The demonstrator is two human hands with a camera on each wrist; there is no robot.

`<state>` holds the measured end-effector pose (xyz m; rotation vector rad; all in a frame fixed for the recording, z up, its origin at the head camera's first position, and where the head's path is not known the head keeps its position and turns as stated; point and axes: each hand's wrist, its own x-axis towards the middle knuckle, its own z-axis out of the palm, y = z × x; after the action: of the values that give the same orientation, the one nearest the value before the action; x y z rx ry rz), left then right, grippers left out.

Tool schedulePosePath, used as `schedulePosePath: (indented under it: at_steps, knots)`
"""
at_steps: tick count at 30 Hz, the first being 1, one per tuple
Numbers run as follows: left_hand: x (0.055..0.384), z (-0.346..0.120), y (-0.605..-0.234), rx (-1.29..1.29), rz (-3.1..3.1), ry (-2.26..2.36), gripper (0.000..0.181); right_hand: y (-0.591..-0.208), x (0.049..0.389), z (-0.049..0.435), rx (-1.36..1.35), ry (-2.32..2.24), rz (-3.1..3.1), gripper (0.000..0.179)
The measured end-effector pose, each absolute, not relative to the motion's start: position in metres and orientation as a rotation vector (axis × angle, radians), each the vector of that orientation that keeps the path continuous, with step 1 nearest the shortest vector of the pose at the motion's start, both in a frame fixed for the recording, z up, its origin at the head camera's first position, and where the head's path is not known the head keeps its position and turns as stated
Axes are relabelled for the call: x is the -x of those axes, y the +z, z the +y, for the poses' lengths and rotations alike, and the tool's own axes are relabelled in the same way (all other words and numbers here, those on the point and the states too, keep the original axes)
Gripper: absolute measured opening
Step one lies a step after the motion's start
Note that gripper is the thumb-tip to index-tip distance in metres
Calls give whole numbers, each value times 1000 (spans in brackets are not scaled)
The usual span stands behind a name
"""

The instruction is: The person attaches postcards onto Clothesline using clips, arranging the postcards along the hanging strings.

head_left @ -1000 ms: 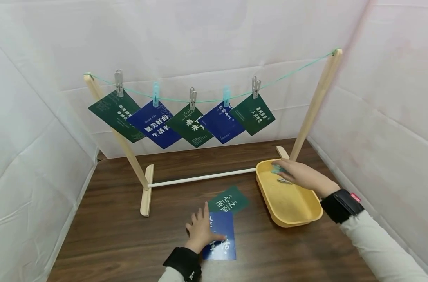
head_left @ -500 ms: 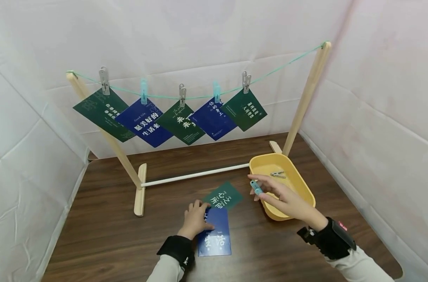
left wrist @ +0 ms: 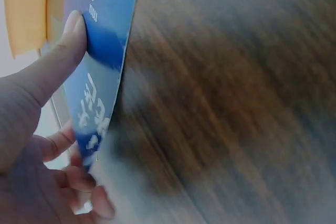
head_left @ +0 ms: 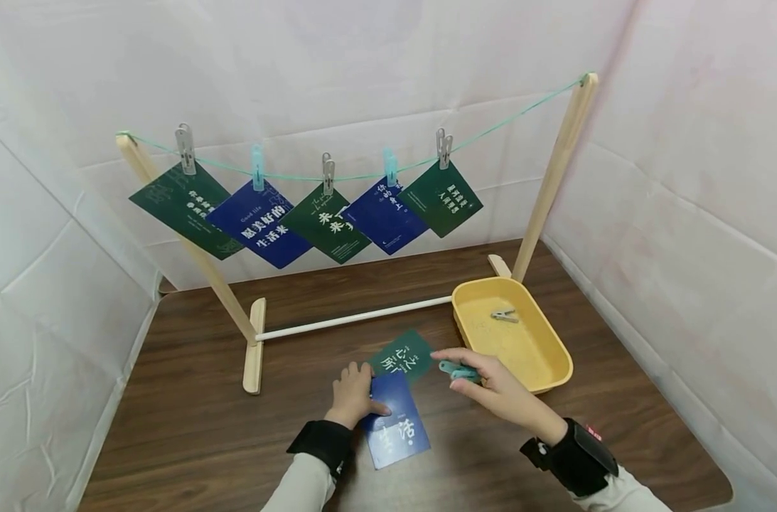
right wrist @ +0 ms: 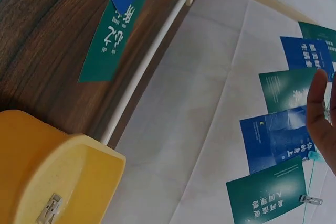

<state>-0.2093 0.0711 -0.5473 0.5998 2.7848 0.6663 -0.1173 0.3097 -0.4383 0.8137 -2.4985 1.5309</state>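
Note:
My left hand (head_left: pixel 350 398) pinches the left edge of a blue card (head_left: pixel 397 425) with white characters. In the left wrist view the thumb lies on the face of this card (left wrist: pixel 107 40), the fingers are at its far edge, and the card stands tilted off the wood. A green card (head_left: pixel 406 354) lies on the table just beyond, partly covered by the blue one. To the right, my right hand (head_left: pixel 506 395) holds a turquoise clothespin (head_left: pixel 457 370) between thumb and fingers, near the green card. The right wrist view shows only some right-hand fingers (right wrist: pixel 319 114) at its edge.
A yellow basin (head_left: pixel 557 366) with a grey clothespin (head_left: pixel 505 315) inside stands at the right. Behind, a green string (head_left: pixel 522 114) runs between wooden posts, with several blue and green cards clipped on it. A white rod (head_left: pixel 356 318) joins the posts' feet.
My right hand has come out of the basin with the turquoise clothespin and moved left toward the cards. My left hand has closed on the blue card, which has turned and lifted.

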Motion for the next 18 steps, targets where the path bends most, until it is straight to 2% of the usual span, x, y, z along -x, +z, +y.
schedulePosePath:
  at_steps: [6, 12, 18]
  knots:
    - [206, 63, -547, -672, 2846, 700, 60, -447, 114, 307, -935, 1636, -2437, 41]
    - [208, 54, -528, -666, 2621, 1055, 41, -453, 112, 307, -864, 1529, -2473, 37]
    - [216, 56, -505, -763, 2419, 1344, 29, -456, 115, 308, -820, 1477, -2429, 39]
